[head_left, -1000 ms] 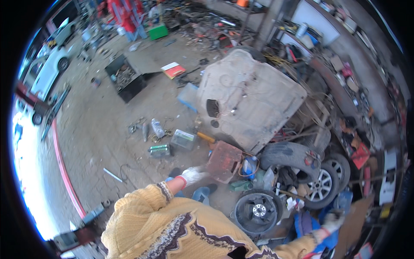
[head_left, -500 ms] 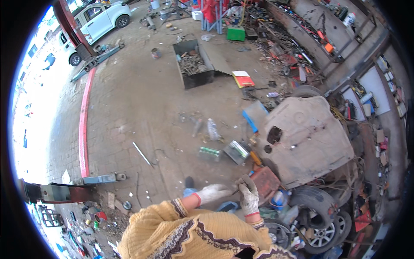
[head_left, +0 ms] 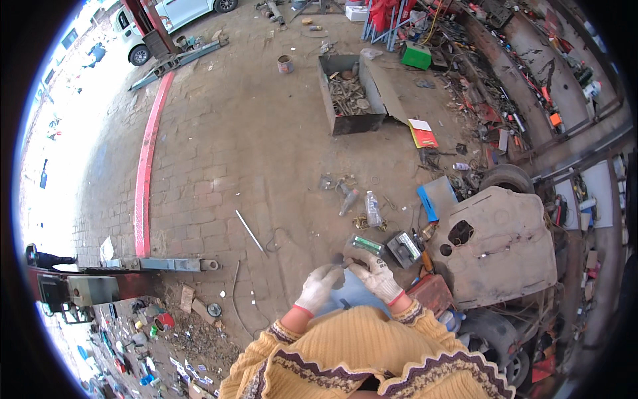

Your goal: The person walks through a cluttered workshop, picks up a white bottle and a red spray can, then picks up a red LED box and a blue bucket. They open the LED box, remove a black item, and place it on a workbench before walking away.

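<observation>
Both my hands wear white work gloves with red cuffs and meet in front of my body, above my blue-clad legs. My left hand (head_left: 319,289) has its fingers bent together at the fingertips of my right hand (head_left: 375,276). The right glove is dirty over its fingers, which are curled closed. Something small and dark may sit between the two sets of fingertips, but it is too small to name. Just beyond the right hand lie a green-topped box (head_left: 367,245) and a black box with a white and green label (head_left: 403,249).
A clear plastic bottle (head_left: 373,210) stands ahead. A metal box of scrap parts (head_left: 357,124) lies farther off. To the right are a large dirty panel (head_left: 506,246), a red box (head_left: 425,294) and tyres (head_left: 488,332). A white rod (head_left: 250,233) and a red strip (head_left: 144,193) lie left.
My left hand, stretched flat and apart before, has come together with my right hand, fingers now bent. The view has shifted, so the surroundings sit farther right in the picture.
</observation>
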Demonstrator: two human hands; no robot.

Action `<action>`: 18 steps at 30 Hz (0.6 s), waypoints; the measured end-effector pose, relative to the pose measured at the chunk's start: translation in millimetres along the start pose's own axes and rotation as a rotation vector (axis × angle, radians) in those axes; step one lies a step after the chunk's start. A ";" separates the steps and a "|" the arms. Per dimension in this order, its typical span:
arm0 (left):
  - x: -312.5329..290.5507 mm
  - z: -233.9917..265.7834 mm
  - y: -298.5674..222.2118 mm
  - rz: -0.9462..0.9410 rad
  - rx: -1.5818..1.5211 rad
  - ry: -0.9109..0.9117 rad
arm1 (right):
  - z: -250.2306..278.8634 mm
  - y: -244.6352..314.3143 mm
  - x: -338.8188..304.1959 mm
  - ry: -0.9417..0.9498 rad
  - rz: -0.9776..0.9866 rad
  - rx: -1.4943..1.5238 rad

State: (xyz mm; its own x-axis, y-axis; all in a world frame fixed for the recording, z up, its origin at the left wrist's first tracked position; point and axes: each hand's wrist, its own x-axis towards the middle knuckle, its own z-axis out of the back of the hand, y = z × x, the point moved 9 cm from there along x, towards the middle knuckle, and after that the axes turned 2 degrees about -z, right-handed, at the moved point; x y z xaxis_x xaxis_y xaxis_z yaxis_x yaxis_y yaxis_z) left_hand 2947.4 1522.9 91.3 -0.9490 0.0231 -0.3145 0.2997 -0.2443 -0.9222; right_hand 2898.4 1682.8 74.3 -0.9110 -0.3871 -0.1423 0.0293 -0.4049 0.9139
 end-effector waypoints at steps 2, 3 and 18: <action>18.1 20.6 11.7 0.091 -0.032 -0.045 | -13.9 -15.2 28.0 0.072 -0.176 0.159; 27.7 32.3 2.6 0.010 -0.085 -0.072 | -17.1 -15.2 42.4 0.116 -0.208 0.196; 360.3 129.0 -133.2 -0.407 0.278 -0.113 | 132.8 116.5 340.0 -0.181 0.543 -0.041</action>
State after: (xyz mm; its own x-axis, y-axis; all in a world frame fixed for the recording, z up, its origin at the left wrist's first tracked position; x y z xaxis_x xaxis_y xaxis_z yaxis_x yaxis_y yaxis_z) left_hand 2552.9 1438.7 129.8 -0.9927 0.0686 0.0987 -0.1197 -0.4869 -0.8652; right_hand 2537.5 1614.1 182.9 -0.8168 -0.4021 0.4137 0.5251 -0.2210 0.8218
